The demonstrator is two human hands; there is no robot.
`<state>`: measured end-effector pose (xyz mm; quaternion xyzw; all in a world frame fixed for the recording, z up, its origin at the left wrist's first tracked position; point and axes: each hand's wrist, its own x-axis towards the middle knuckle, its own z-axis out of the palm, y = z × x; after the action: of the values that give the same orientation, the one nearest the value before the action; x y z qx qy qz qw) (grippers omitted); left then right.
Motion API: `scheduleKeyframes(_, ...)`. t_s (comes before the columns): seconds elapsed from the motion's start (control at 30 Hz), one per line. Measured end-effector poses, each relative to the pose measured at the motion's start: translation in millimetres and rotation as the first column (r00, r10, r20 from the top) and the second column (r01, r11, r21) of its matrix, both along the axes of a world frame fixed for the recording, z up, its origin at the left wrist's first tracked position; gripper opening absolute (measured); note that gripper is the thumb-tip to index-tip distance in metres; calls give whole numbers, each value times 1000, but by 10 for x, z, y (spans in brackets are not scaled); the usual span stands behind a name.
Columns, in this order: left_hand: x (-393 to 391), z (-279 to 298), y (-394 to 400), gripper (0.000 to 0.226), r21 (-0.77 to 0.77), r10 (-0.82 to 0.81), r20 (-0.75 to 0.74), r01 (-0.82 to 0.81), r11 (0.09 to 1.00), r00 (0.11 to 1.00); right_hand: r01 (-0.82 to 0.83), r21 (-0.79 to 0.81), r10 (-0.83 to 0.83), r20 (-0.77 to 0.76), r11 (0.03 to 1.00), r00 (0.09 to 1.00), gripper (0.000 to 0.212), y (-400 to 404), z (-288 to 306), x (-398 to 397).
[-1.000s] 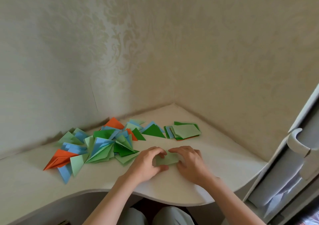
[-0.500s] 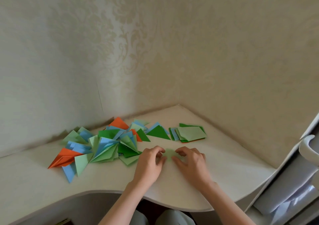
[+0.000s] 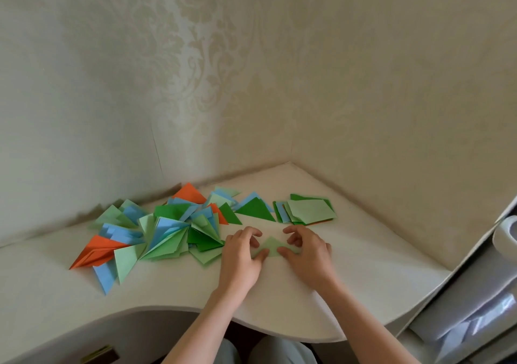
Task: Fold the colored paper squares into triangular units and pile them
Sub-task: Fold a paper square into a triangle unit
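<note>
Paper piece: we see a light green triangle (image 3: pixel 270 246) flat on the table (image 3: pixel 363 266).
Left hand (image 3: pixel 242 254): thumb pinning its corner, fingers curled.
Right hand (image 3: pixel 306 252): the same.
Writing: none we can read.

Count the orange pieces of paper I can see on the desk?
2 plainly: one orange piece at the pile's left end, one orange piece at the back. Orange slivers elsewhere suggest more lie hidden.

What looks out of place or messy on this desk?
Nothing is damaged. The folded triangles lie in a loose scatter, not a neat pile, and the stack of unfolded squares is fanned askew.
</note>
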<state>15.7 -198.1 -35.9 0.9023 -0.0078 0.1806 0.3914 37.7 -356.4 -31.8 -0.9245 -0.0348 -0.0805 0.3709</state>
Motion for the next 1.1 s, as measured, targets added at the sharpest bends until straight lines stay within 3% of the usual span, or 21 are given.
scheduleKeyframes(0.37,-63,36,120,25,-105,-61,-53,55,993,997,-45,148,40,38,988,998,25,-59,25,-48)
scheduleKeyframes(0.47,-110,55,85,24,-8,-29,-23,29,1000,999,-38,117,33,39,992,999,24,-31,9,-63)
scheduleKeyframes(0.53,-149,57,0,20,143,7,37,-12,990,999,-36,103,32,41,994,999,23,-19,2,-70)
scheduleKeyframes(0.67,-189,64,-210,42,291,118,26,-120,949,993,-43,55,39,71,998,997,22,-23,-22,-89)
scheduleKeyframes(0.9,-105,87,-235,47,67,142,-97,-136,988,985,-40,5,39,127,999,991,22,-41,-54,-99)
scheduleKeyframes(1.0,-81,93,-234,36,-1,94,-133,-95,995,987,-40,-9,41,138,999,990,21,-50,-67,-89)
scheduleKeyframes(1.1,-71,72,-214,17,37,62,-79,-60,998,995,-55,38,48,144,998,988,20,-58,-85,-90)
